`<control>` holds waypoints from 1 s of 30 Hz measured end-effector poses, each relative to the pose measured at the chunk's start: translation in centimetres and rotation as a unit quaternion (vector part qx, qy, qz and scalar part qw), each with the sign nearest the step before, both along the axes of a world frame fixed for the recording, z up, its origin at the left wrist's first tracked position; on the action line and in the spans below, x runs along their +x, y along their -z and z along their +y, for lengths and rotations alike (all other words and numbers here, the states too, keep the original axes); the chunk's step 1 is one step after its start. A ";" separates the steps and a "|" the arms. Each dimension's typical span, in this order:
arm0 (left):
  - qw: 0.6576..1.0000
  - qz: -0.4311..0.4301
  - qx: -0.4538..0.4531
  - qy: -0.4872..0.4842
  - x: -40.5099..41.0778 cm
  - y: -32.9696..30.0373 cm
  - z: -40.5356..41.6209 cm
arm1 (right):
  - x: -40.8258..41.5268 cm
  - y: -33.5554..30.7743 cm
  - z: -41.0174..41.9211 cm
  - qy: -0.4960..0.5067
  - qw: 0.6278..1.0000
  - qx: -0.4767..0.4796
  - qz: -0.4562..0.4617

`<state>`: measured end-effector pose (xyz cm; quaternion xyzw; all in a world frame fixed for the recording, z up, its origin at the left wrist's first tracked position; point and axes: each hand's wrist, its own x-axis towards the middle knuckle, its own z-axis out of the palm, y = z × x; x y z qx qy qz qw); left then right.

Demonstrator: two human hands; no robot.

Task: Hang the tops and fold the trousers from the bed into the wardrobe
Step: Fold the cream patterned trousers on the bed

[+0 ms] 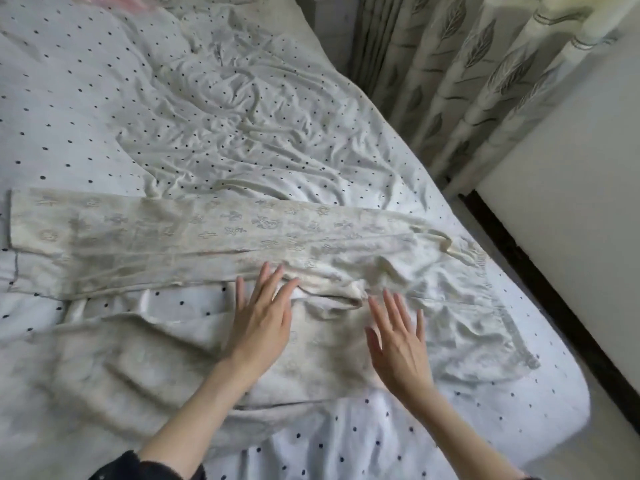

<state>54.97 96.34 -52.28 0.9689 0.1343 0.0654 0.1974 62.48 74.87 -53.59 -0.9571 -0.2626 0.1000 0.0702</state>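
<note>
The cream trousers [221,237] lie spread flat across the bed [104,98], one pair only, with two legs running out to my left: the far leg stretched straight, the near leg rumpled and partly folded over itself. The cloth is thin and soft with a faint woven motif, and the waist end bunches in creases toward the right side of the bed. My left hand [263,320] rests flat on the trousers where the two legs meet, fingers straight and spread, gripping nothing. My right hand [398,344] lies just beside it on the seat of the trousers, also flat with the fingers extended and holding nothing. A dark sleeve [145,467] covers my left forearm near the bottom edge.

Under the trousers the bed carries a white sheet [381,441] scattered with small dark dots, and beyond the trousers a heap of the same dotted fabric lies heavily wrinkled. At the far left corner of the bed something pink [110,1] shows, too blurred to make out. Past the right side of the bed hang pleated curtains [485,81] printed with grey leaves, and next to them stands a plain white wall [571,202] with a dark skirting strip [554,306] along its foot.
</note>
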 end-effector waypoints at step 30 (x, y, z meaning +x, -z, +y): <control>0.980 0.115 0.149 0.069 -1.4 5.4 -20.9 | 3.1 1.8 -22.9 0.044 0.997 0.038 -0.041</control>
